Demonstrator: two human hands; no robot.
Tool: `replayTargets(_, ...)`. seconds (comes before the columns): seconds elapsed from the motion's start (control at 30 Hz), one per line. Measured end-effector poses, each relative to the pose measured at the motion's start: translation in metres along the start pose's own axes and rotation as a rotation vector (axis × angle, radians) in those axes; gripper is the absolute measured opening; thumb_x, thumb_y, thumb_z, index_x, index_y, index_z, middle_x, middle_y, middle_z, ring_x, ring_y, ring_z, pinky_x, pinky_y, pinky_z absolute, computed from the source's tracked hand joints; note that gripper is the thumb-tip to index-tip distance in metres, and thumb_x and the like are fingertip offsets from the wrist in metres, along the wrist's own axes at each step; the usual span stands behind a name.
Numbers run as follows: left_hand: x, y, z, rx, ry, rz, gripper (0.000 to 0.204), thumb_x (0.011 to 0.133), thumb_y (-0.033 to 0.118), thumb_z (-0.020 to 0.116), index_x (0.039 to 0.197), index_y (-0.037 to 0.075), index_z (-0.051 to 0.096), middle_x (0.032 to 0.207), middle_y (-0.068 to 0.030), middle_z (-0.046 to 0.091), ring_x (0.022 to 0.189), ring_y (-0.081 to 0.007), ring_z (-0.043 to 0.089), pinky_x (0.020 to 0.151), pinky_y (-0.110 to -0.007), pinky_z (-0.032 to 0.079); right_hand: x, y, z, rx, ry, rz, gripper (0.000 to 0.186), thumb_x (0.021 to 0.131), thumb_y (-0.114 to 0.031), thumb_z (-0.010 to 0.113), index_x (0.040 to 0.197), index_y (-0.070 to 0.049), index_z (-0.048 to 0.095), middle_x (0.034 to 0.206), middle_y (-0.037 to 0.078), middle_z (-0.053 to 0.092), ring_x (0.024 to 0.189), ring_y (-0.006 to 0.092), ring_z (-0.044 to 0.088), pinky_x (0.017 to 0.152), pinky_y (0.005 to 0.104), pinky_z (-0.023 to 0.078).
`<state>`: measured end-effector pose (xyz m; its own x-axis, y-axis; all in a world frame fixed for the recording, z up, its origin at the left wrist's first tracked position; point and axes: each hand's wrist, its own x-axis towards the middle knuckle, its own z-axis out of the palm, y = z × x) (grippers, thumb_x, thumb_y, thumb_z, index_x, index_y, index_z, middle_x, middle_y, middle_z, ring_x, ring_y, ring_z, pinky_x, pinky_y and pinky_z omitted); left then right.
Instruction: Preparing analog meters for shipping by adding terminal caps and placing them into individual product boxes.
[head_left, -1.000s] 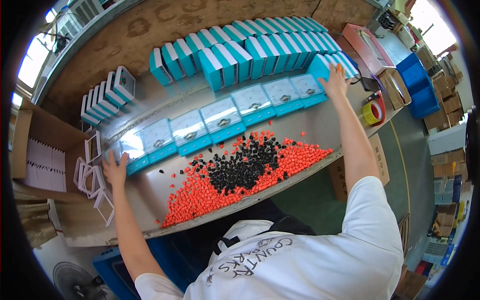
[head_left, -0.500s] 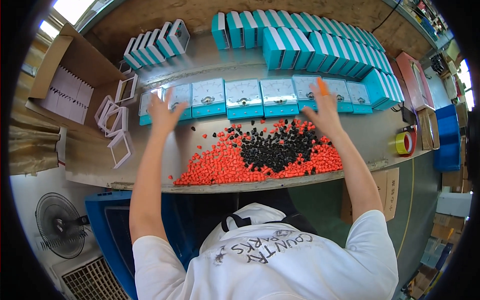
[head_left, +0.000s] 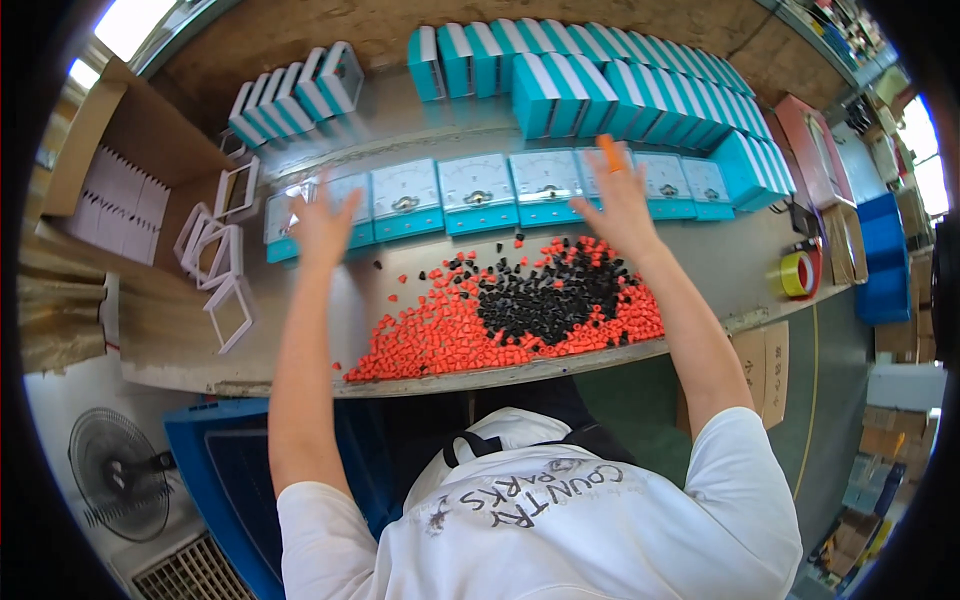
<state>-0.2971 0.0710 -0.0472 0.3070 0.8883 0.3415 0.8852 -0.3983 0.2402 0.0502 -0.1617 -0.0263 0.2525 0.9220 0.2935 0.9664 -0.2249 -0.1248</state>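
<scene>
Counter (head_left: 180,350): metal-topped | Teal meters (head_left: 476,190): single row, dials up, across counter's middle | Red and black caps (head_left: 545,300): loose heap between row and near edge | Left hand (head_left: 322,228): I see fingers spread, row's left end | Right hand (head_left: 624,208): fingers spread, right of centre; contact I cannot tell

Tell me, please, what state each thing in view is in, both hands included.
Meters: face up, in a row.
Left hand: open, fingers spread.
Right hand: open, fingers spread.
Teal-and-white cases: standing in rows.
Red caps: loose, heaped.
Black caps: loose, heaped amid the red.
Cardboard box: open.
White frames: empty, loose.
Fan: cannot tell whether running.
</scene>
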Motion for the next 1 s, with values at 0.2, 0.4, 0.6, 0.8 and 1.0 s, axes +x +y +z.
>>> replayTargets(0.2, 0.026, -0.067, -0.015, 0.014, -0.33, -0.353, 0.09, 0.065, 0.074, 0.057, 0.14, 0.031, 0.031, 0.149, -0.0171, 0.013, 0.133, -0.0444, 0.014, 0.1, -0.065, 0.017, -0.006, 0.116, 0.001, -0.094, -0.183, 0.655, 0.088, 0.08, -0.065, 0.046, 0.142, -0.007, 0.021, 0.146, 0.025, 0.014, 0.136, 0.0412, 0.008, 0.107, 0.0569, 0.005)
replayTargets(0.4, 0.003, -0.05, -0.025, 0.05, -0.36, -0.359, 0.091, 0.064, 0.074, 0.057, 0.14, 0.031, 0.031, 0.148, -0.0185, 0.011, 0.131, -0.0449, 0.018, 0.1, -0.06, 0.022, -0.009, 0.125, 0.008, -0.151, -0.303, 0.653, 0.09, 0.081, -0.069, 0.039, 0.144, -0.008, 0.016, 0.147, 0.025, 0.011, 0.137, 0.0395, 0.005, 0.108, 0.0539, 0.002)
replayTargets(0.6, -0.031, -0.039, -0.034, 0.153, -0.284, -0.274, 0.079, 0.072, 0.066, 0.057, 0.136, 0.024, 0.039, 0.145, -0.0229, 0.021, 0.129, -0.0439, 0.025, 0.099, -0.058, 0.027, -0.023, 0.135, 0.009, -0.133, -0.253, 0.598, 0.086, 0.082, -0.065, 0.041, 0.142, -0.007, 0.021, 0.146, 0.025, 0.017, 0.137, 0.0393, 0.006, 0.107, 0.0555, 0.003)
replayTargets(0.8, -0.092, 0.091, -0.027, -0.521, -0.015, 0.402, 0.016, 0.072, 0.009, 0.067, 0.088, 0.007, 0.066, 0.09, -0.0113, 0.063, 0.091, -0.0291, 0.057, 0.082, -0.039, 0.045, -0.051, 0.013, -0.004, 0.263, 0.328, 0.06, 0.013, 0.073, -0.017, 0.066, 0.084, -0.009, 0.065, 0.081, 0.01, 0.06, 0.083, 0.0298, 0.053, 0.077, 0.0407, 0.041)
replayTargets(1.0, -0.114, 0.165, -0.006, -0.278, -0.097, 0.545, 0.006, 0.071, 0.005, 0.057, 0.074, 0.005, 0.063, 0.073, -0.0099, 0.06, 0.077, -0.0269, 0.059, 0.07, -0.037, 0.048, -0.062, -0.072, 0.0, 0.254, 0.206, -0.175, 0.004, 0.071, -0.015, 0.065, 0.071, -0.01, 0.065, 0.071, 0.005, 0.056, 0.082, 0.0235, 0.052, 0.08, 0.0391, 0.037)
